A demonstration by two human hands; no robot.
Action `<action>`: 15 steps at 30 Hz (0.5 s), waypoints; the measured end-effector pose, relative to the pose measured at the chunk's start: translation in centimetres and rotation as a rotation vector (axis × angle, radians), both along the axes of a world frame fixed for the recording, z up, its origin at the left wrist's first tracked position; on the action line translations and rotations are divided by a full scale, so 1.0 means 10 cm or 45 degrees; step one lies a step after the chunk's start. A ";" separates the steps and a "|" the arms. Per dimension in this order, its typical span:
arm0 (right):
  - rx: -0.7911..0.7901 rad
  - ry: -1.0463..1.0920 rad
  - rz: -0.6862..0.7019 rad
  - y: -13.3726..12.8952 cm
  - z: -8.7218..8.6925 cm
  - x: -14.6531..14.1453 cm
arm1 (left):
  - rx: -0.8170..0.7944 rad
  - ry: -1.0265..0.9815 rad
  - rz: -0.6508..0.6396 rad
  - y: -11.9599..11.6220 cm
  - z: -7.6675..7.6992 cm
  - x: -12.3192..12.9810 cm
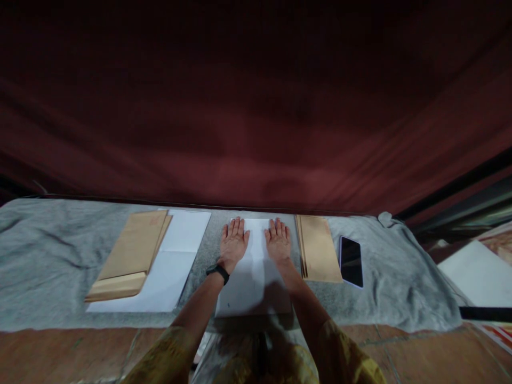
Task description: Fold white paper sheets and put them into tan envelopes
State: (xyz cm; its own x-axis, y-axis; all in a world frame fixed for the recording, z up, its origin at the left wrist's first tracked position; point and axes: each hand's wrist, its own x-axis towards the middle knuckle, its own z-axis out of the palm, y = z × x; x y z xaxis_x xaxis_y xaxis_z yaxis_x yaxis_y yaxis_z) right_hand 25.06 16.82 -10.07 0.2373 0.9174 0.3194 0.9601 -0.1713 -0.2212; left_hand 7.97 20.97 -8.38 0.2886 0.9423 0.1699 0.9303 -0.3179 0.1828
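A white sheet of paper (254, 288) lies on the grey cloth in the middle. My left hand (234, 241) rests palm down on its upper left part, fingers stretched out; a dark watch is on that wrist. Flat on the upper right part is my right hand (278, 240), its fingers spread too. Neither hand grips anything. Left of the hands, brown envelopes (130, 242) lie partly over white paper (176, 272). More brown envelopes (320, 248) are stacked just right of my right hand.
A phone (351, 261) with a dark screen lies right of the right-hand envelopes. The grey cloth (400, 282) covers the long surface. Behind it hangs a dark red curtain (256, 133). Brown floor tiles (60, 354) show in front; a white panel (480, 272) is at far right.
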 end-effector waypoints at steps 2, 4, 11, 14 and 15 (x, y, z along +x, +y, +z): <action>-0.006 -0.005 -0.014 -0.01 0.01 0.01 | 0.005 0.002 0.010 0.00 0.00 0.00; -0.018 -0.014 -0.022 -0.02 0.02 0.01 | 0.012 0.002 0.021 0.00 0.00 -0.01; -0.068 -0.001 -0.072 -0.02 0.05 0.00 | 0.015 -0.036 0.061 -0.01 0.01 -0.06; -0.049 0.015 -0.098 -0.03 0.05 0.01 | 0.008 -0.048 0.079 0.00 0.01 -0.09; -0.039 0.020 -0.104 -0.03 0.05 0.01 | 0.005 -0.049 0.082 0.00 0.00 -0.09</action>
State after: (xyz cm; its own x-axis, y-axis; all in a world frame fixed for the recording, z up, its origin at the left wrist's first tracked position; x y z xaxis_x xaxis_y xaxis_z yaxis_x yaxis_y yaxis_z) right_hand 25.20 16.51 -9.61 0.3164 0.9042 0.2870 0.9392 -0.2558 -0.2292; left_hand 7.04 20.99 -8.36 0.2202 0.9580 0.1837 0.9412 -0.2581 0.2178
